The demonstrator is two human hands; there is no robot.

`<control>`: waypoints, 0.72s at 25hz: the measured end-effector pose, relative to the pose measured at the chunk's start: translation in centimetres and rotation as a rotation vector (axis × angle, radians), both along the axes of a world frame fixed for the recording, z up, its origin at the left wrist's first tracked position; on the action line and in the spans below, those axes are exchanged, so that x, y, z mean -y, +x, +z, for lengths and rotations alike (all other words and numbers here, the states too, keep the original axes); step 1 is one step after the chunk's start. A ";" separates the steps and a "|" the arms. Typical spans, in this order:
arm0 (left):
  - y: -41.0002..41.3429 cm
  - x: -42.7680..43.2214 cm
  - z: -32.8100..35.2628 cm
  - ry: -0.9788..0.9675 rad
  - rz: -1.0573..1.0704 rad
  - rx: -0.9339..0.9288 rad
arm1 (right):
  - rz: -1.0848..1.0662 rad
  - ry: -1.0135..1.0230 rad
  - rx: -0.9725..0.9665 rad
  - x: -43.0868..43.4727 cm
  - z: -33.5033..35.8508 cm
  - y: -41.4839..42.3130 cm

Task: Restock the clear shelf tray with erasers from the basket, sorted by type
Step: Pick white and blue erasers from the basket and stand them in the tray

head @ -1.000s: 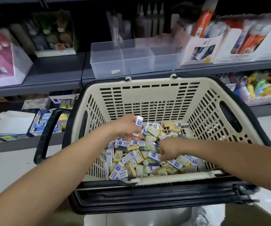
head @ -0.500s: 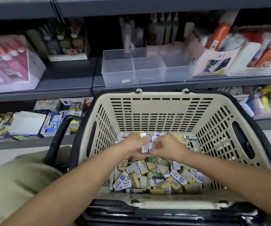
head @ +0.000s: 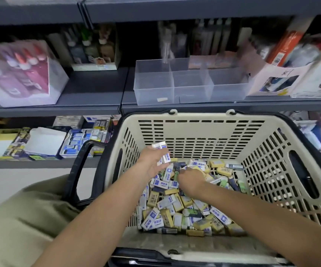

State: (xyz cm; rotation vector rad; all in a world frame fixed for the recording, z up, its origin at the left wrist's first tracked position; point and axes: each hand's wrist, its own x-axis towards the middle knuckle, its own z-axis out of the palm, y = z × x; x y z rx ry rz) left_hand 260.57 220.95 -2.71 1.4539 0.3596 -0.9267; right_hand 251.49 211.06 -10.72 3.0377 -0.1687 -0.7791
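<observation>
Left hand (head: 152,164) gripping white-and-blue erasers (head: 165,158), long axes slanting up-right, over beige basket (head: 194,117) heaped with loose erasers (head: 184,209) lying every way, right hand (head: 190,178) down in heap, grip impossible to tell, clear three-compartment tray (head: 225,89) on shelf (head: 90,101) beyond

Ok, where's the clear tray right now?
Head view, upper centre: the clear tray sits on the grey shelf just beyond the far rim of the basket, with a white display carton beside its right end.
</observation>
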 end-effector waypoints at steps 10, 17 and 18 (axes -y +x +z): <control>2.0 -1.4 4.5 -0.106 -0.264 0.135 | -0.288 0.539 0.167 1.9 3.4 -0.5; 6.1 -3.8 8.7 -0.157 -0.335 0.442 | -0.566 1.144 0.403 3.0 11.5 2.1; 6.4 -3.9 8.6 -0.163 -0.301 0.452 | -0.571 1.153 0.435 2.9 12.0 2.7</control>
